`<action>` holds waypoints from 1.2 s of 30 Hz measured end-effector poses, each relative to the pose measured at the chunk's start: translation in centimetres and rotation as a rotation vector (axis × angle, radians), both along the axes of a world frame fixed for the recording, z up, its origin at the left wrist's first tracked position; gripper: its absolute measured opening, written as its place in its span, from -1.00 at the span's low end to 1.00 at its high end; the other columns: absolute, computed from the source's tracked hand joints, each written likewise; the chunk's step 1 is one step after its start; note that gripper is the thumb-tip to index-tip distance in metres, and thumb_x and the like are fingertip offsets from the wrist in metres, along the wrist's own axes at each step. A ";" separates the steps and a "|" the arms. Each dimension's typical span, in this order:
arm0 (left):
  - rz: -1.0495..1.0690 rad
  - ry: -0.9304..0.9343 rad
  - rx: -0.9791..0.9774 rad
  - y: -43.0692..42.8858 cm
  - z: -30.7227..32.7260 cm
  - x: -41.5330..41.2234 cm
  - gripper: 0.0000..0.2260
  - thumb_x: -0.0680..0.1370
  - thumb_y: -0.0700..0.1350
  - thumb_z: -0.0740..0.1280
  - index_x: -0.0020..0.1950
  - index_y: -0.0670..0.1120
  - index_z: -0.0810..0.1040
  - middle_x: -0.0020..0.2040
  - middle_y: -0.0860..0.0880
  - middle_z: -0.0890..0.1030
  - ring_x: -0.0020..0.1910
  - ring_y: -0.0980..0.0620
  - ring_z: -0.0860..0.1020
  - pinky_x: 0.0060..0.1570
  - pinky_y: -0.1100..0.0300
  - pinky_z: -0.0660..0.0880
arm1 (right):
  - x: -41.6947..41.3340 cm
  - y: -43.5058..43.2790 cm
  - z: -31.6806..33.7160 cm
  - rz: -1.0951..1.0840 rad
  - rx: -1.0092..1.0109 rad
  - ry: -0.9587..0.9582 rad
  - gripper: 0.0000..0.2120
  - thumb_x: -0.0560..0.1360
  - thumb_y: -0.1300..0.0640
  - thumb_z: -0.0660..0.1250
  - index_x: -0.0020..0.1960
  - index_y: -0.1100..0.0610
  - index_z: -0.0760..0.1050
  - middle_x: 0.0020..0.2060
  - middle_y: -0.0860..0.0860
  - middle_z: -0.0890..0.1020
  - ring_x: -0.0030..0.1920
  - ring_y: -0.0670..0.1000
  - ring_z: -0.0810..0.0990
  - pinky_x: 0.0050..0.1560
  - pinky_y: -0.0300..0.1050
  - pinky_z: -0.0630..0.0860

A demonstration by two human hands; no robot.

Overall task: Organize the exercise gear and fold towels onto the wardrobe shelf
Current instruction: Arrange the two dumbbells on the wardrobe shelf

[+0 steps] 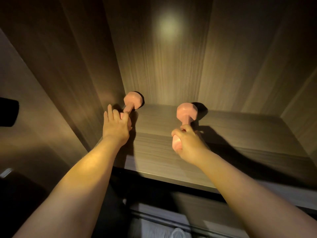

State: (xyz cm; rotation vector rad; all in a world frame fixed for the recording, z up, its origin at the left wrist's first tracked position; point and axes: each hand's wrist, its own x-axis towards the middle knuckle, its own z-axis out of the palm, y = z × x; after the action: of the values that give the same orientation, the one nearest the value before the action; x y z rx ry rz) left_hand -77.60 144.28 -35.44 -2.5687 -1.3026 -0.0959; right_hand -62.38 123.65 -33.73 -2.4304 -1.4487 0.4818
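Note:
Two pink dumbbells lie on the grey wood-grain wardrobe shelf [240, 143]. The left dumbbell [133, 101] sits in the back left corner against the side wall; my left hand [115, 125] rests over its near head with fingers fairly straight. The right dumbbell [186, 112] points toward the back wall near the shelf's middle; my right hand [188, 143] grips its handle and near head, fingers curled round it. No towels are in view.
The wardrobe's back wall [168, 57] and side walls close the shelf in; a light spot shines on the back wall. The shelf's front edge [171, 179] runs below my arms. A dark object [8, 111] sticks out at far left. Something pale [178, 232] lies below.

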 end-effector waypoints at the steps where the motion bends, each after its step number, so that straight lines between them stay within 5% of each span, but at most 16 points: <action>1: 0.000 0.030 0.013 0.3 0.1 -0.1 -0.52 0.64 0.06 0.11 0.51 -0.13 0.16 0.47 -0.32 0.21 0.54 -0.32 -0.04 0.51 -0.17 -0.02 | 0.0 0.0 0.0 0.003 0.000 -0.002 -0.44 0.47 0.34 0.35 0.35 -0.09 0.33 0.44 -0.05 0.14 0.34 0.16 0.28 0.28 0.06 0.44; 19: 0.025 0.248 0.101 2.7 1.1 0.3 -0.46 0.66 0.13 0.02 0.56 -0.12 0.07 0.52 -0.26 0.20 0.56 -0.26 -0.06 0.50 -0.19 -0.18 | 0.5 0.4 -0.6 0.026 0.029 -0.009 -0.41 0.46 0.34 0.36 0.36 -0.11 0.30 0.45 -0.05 0.10 0.36 0.16 0.27 0.29 0.07 0.44; 23: 0.064 0.271 0.058 2.7 1.2 0.2 -0.39 0.65 0.18 -0.02 0.59 -0.08 -0.15 0.58 -0.27 -0.05 0.55 -0.23 -0.20 0.45 -0.25 -0.28 | 0.5 0.4 -0.9 0.023 0.057 0.013 -0.41 0.46 0.34 0.36 0.35 -0.12 0.30 0.43 -0.08 0.12 0.35 0.14 0.27 0.28 0.05 0.44; 26: -0.038 0.044 0.040 0.5 1.0 0.6 -0.38 0.64 0.12 0.06 0.59 -0.09 -0.11 0.59 -0.22 -0.10 0.56 -0.21 -0.18 0.46 -0.22 -0.23 | 1.1 0.1 -1.0 0.041 0.092 0.082 -0.34 0.49 0.28 0.35 0.46 -0.13 0.20 0.46 -0.12 0.10 0.38 0.12 0.26 0.33 0.09 0.40; 31: -0.226 -0.513 -0.353 -7.2 -0.1 3.5 -0.53 0.61 -0.01 0.23 0.48 -0.09 0.25 0.46 -0.13 0.31 0.45 -0.16 0.28 0.42 -0.15 0.23 | 3.1 -2.7 -1.9 -0.117 0.136 0.356 -0.19 0.53 0.10 0.37 0.57 -0.11 -0.08 0.54 -0.04 0.15 0.48 0.08 0.25 0.44 0.14 0.28; 36: -0.439 -0.629 -0.547 -13.1 -0.4 6.3 -0.51 0.58 0.15 0.22 0.48 0.14 0.21 0.40 0.04 0.31 0.29 0.01 0.42 0.17 0.00 0.49 | 4.6 -5.5 -2.8 -0.235 0.038 0.279 -0.30 0.56 0.08 0.32 0.57 -0.12 0.01 0.51 -0.02 0.27 0.43 0.05 0.35 0.38 0.06 0.37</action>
State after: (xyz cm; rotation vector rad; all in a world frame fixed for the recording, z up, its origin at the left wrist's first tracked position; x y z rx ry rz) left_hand -71.34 131.17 -35.88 -3.4437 -0.9896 -0.7850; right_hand -57.82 118.20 -36.57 -2.3503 -1.0356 0.6975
